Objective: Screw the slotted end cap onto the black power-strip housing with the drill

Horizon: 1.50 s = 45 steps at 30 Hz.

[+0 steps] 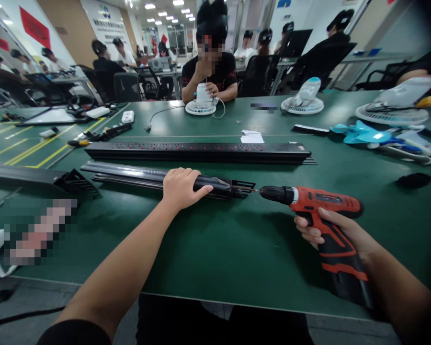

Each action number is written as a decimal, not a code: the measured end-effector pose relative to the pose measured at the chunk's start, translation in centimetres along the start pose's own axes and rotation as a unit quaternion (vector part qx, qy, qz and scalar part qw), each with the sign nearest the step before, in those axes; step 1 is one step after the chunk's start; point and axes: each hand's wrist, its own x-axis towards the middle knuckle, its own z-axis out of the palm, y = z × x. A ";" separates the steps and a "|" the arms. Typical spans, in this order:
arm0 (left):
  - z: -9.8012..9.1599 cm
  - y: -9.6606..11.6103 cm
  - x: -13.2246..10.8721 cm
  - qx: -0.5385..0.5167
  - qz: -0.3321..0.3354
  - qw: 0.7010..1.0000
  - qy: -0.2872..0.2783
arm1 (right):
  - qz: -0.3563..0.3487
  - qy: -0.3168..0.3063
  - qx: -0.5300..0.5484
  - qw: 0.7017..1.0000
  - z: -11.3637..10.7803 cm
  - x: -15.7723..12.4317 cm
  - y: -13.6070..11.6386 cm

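My left hand (179, 189) is wrapped over the top of a long black bar (136, 172) lying on the green table, its thumb stretched along the right part. The bar's right end carries a slotted black bracket (242, 188). In my right hand (339, 227) is a red and black cordless drill (326, 201), gripped by the handle with fingers near the trigger. The drill's bit points left at the bracket; whether its tip touches cannot be told. Just behind lies a second long black bar (201, 151) with a row of red dots along its top.
Another black bar (25, 175) with a slotted end lies left. Across the green table (208, 258), a person (210, 57) handles a white fan (201, 103). More white fans (303, 100) and blue fan blades (362, 133) sit right. A yellow-handled screwdriver (79, 143) lies back left.
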 end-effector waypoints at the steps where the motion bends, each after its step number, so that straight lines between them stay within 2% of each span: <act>1: 0.0 0.0 0.0 0.000 0.000 1.000 0.000 | 0.000 0.000 -0.001 1.000 0.0 0.0 0.0; 45: -0.2 0.0 -0.1 0.004 -0.002 1.000 -0.008 | 0.004 -0.008 -0.003 1.000 0.0 -0.1 0.0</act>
